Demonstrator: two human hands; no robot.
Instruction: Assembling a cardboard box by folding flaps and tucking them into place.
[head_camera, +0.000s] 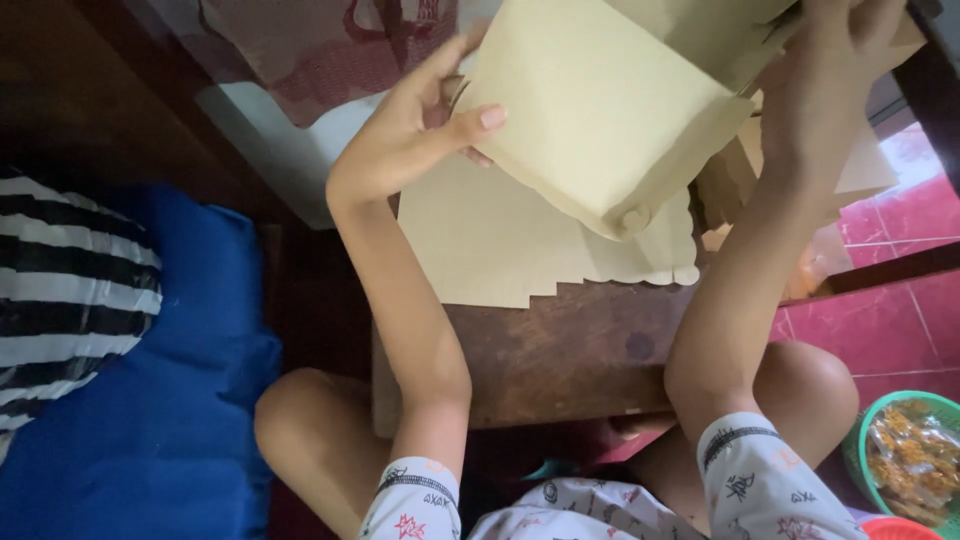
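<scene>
Both hands grip one folded tan paper box (600, 110) above the wooden table (560, 350): left hand (410, 130) pinches its nine-o'clock edge; right hand (830, 70), apparently clasping, at two o'clock. Long axis runs eleven-to-five.

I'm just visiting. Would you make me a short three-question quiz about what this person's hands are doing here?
1. True or false: both hands grip the folded cardboard piece.
2. What lies flat on the wooden table below it? A) stacked cardboard sheets B) a plate
3. What colour is the basket at the lower right?

Key:
1. True: left hand, right hand.
2. A, the cardboard sheets.
3. Green basket, holding bagged snacks.
</scene>
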